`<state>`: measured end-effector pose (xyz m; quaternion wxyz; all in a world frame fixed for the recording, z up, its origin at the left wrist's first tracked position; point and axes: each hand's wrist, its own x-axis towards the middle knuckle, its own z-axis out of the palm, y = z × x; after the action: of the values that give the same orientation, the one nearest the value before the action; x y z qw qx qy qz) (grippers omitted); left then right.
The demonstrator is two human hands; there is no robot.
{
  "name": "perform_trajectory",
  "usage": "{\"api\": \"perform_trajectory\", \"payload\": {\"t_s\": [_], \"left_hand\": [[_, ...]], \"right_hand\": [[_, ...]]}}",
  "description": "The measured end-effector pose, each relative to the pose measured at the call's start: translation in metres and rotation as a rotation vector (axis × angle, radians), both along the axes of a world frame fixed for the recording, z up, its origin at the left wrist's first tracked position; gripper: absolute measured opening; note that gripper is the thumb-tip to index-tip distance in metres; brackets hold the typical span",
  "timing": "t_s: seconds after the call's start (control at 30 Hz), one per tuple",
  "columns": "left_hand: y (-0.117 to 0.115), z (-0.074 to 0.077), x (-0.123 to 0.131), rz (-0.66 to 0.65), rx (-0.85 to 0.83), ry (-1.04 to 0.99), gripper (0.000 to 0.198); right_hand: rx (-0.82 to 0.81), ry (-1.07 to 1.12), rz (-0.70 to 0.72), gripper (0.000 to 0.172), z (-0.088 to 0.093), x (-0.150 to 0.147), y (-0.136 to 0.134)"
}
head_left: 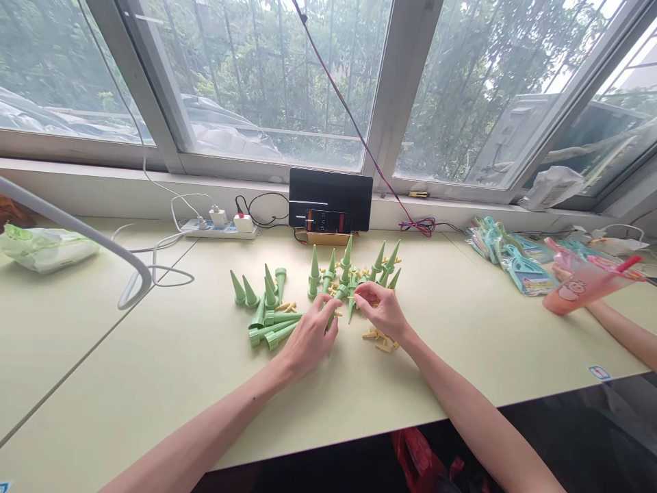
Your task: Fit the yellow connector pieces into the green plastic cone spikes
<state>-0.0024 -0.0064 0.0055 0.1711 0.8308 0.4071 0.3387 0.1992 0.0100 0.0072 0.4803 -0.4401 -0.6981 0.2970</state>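
Observation:
Green plastic spikes (pixel 315 263) with ringed collars stand and lie in a loose group on the table, small yellow pegs among them. My left hand (pixel 311 333) is closed around a green spike, largely hidden by the fingers. Close beside it, my right hand (pixel 380 311) pinches a small yellow peg (pixel 350 296) between thumb and fingertips. A separate pile of yellow pegs (pixel 382 346) lies below my right wrist. To the left of my left hand, several longer green spikes (pixel 272 334) lie on their sides, with upright ones (pixel 239 287) behind them.
A phone (pixel 328 221) leans against a dark tablet (pixel 331 192) at the back. A power strip (pixel 220 229) with cables sits left of it. At right are a pink drink cup (pixel 575 291), bagged teal items (pixel 526 270) and another person's forearm (pixel 623 332). A white curved tube (pixel 76 222) crosses the left.

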Motion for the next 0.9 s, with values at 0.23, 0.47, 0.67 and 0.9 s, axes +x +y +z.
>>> {"api": "perform_trajectory", "payload": {"t_s": [0.23,0.47,0.67,0.9], "left_hand": [[0.0042,-0.0012,-0.0016,0.065,0.099,-0.072,0.024],[0.0057,-0.0003,-0.0021,0.095,0.123,-0.127,0.027],[0.0042,0.0005,-0.0009,0.095,0.110,-0.132,0.027],[0.0028,-0.0002,-0.0014,0.079,0.094,-0.130,0.027]], "right_hand": [[0.010,0.002,0.010,0.015,0.0008,-0.0014,-0.0005],[0.006,-0.019,0.032,0.012,0.0014,-0.0021,-0.0014],[0.004,-0.046,0.054,0.013,0.0009,-0.0025,-0.0007],[0.009,-0.067,0.095,0.013,0.0022,-0.0031,-0.0028]]}}
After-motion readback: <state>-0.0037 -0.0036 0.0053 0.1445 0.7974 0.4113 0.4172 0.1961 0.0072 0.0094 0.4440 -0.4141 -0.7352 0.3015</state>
